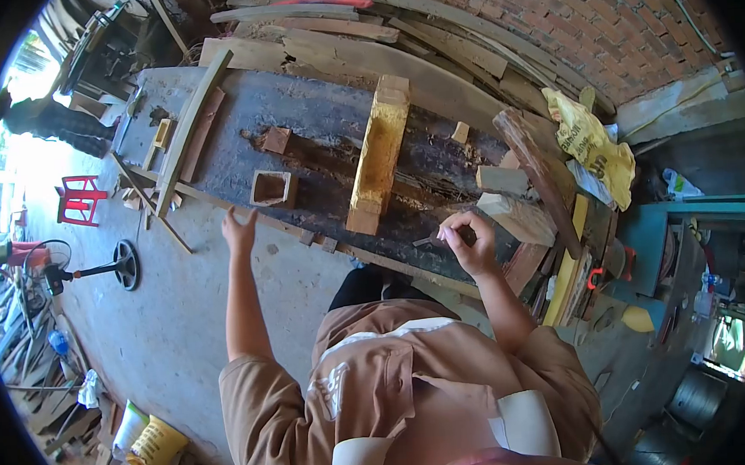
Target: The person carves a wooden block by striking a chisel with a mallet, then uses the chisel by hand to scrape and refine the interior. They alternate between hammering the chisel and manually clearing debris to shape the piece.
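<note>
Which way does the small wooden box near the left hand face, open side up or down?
Open side up: the small wooden box shows its rim and hollow inside from above, with no lid over them.

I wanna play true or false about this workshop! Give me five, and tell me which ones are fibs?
1. The right hand holds a slim tool. True.
2. Both hands hold tools. False: the left hand is open, near the hollow wooden block.
3. The long wooden beam has a hollow in it. True.
4. The chair is blue. False: it is red.
5. A yellow sack lies near the brick wall. True.
</note>
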Available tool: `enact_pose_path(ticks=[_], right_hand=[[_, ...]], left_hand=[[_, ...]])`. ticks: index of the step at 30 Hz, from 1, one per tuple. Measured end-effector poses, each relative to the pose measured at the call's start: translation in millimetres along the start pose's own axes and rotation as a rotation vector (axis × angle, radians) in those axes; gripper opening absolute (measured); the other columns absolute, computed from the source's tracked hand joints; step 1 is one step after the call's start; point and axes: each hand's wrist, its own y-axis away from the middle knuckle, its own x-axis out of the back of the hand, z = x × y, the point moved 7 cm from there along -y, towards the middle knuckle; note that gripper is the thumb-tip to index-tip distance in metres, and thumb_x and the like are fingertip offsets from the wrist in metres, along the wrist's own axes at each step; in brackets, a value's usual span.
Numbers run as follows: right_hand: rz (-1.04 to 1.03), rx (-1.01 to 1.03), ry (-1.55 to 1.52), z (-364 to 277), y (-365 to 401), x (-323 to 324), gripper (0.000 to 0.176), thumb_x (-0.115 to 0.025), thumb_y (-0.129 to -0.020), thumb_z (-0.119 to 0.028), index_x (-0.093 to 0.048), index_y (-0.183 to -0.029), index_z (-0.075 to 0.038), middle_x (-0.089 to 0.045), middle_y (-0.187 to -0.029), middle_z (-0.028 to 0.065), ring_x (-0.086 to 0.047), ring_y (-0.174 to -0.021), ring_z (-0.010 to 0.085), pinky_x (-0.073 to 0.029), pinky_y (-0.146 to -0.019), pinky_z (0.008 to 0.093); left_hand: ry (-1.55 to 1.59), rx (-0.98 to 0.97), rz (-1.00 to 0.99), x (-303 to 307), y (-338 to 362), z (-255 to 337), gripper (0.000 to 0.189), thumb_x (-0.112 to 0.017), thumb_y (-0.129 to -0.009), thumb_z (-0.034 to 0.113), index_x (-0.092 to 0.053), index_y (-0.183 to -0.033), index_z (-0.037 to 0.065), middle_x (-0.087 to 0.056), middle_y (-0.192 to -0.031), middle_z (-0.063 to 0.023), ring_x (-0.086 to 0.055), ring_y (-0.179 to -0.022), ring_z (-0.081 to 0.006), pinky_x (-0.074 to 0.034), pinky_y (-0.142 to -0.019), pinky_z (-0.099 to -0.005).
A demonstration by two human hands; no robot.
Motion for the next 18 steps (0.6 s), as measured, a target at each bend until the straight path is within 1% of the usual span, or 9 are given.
enact_pose_path(ticks=[5, 7, 9, 10, 13, 14, 15, 17, 18], right_hand=[[0.03, -0.01, 0.152, 4.7, 6.3, -12.3, 0.007, -0.059, -0.079, -0.004, -0.053, -0.075, -0.002, -0.059, -0.072, 0.0044, -0.055, -0.063, 0.0089, -0.043, -0.058, 0.022], [0.059, -0.048, 0.177, 10.3, 5.5, -16.7, 0.006, -0.059, -0.079, -0.005, -0.055, -0.077, -0.002, -0.059, -0.071, 0.0036, -0.054, -0.062, 0.0078, -0.043, -0.057, 0.0214], [0.092, -0.08, 0.208, 11.9, -2.4, -21.8, 0.005, -0.059, -0.079, -0.004, -0.055, -0.078, -0.002, -0.058, -0.07, 0.0032, -0.054, -0.063, 0.0073, -0.043, -0.058, 0.0208], [0.139, -0.134, 0.226, 12.3, -7.4, -24.1, 0.004, -0.059, -0.079, -0.004, -0.055, -0.078, -0.002, -0.058, -0.07, 0.0032, -0.054, -0.064, 0.0074, -0.043, -0.058, 0.021], [0.259, -0.257, 0.327, 23.3, -12.1, -28.6, 0.004, -0.058, -0.08, -0.003, -0.055, -0.078, -0.002, -0.058, -0.07, 0.0035, -0.054, -0.065, 0.0084, -0.043, -0.061, 0.022], [0.272, -0.226, 0.396, 22.9, -15.4, -32.8, 0.004, -0.058, -0.08, -0.003, -0.055, -0.078, -0.002, -0.058, -0.07, 0.0037, -0.054, -0.065, 0.0087, -0.043, -0.06, 0.0221], [0.286, -0.197, 0.467, 21.7, -17.9, -37.5, 0.004, -0.058, -0.08, -0.003, -0.055, -0.078, -0.002, -0.058, -0.07, 0.0038, -0.055, -0.065, 0.0091, -0.043, -0.06, 0.0221], [0.303, -0.165, 0.497, 19.6, -21.7, -47.9, 0.005, -0.057, -0.079, -0.001, -0.054, -0.076, -0.001, -0.057, -0.07, 0.0045, -0.054, -0.064, 0.0094, -0.043, -0.059, 0.0219], [0.307, -0.196, 0.508, 21.8, -22.2, -48.3, 0.005, -0.057, -0.079, 0.0, -0.053, -0.076, -0.001, -0.057, -0.071, 0.0046, -0.053, -0.064, 0.0093, -0.042, -0.059, 0.0218]], left_hand=[[0.017, 0.099, 0.071, 49.8, -33.8, -45.4, 0.058, -0.069, -0.072, 0.04, -0.055, -0.109, -0.003, -0.057, -0.11, -0.0199, -0.05, -0.107, -0.0319, -0.038, -0.092, -0.039], [-0.01, 0.1, 0.074, 65.9, -59.2, -51.6, 0.052, -0.067, -0.073, 0.039, -0.058, -0.105, -0.001, -0.058, -0.106, -0.0194, -0.052, -0.104, -0.0319, -0.039, -0.09, -0.0386], [-0.092, 0.094, 0.055, 79.6, -96.4, -60.5, 0.047, -0.066, -0.074, 0.038, -0.06, -0.103, 0.001, -0.059, -0.103, -0.0194, -0.053, -0.099, -0.0326, -0.041, -0.088, -0.0388], [-0.138, 0.039, 0.113, 84.9, -119.9, -64.4, 0.042, -0.066, -0.075, 0.036, -0.061, -0.1, 0.002, -0.059, -0.1, -0.0201, -0.054, -0.096, -0.0339, -0.042, -0.085, -0.0403], [-0.236, 0.003, 0.141, 94.6, -193.5, -72.5, 0.04, -0.066, -0.074, 0.033, -0.06, -0.1, 0.004, -0.059, -0.099, -0.0208, -0.053, -0.097, -0.0356, -0.042, -0.084, -0.0423], [-0.329, -0.162, 0.215, 93.6, -221.3, -80.8, 0.04, -0.066, -0.073, 0.032, -0.059, -0.102, 0.005, -0.058, -0.098, -0.0214, -0.052, -0.097, -0.0371, -0.042, -0.084, -0.0435], [-0.378, -0.128, 0.149, 92.4, -247.5, -88.1, 0.045, -0.066, -0.072, 0.032, -0.056, -0.108, 0.005, -0.057, -0.102, -0.0213, -0.052, -0.098, -0.0373, -0.042, -0.085, -0.0438], [-0.455, -0.191, 0.136, 84.1, -301.9, -109.3, 0.048, -0.066, -0.072, 0.03, -0.053, -0.112, 0.006, -0.056, -0.106, -0.0208, -0.051, -0.101, -0.0365, -0.041, -0.087, -0.0435], [-0.429, -0.108, 0.034, 75.3, -327.4, -123.8, 0.051, -0.064, -0.074, 0.031, -0.05, -0.117, 0.008, -0.054, -0.111, -0.0203, -0.05, -0.105, -0.0356, -0.04, -0.09, -0.0437]])
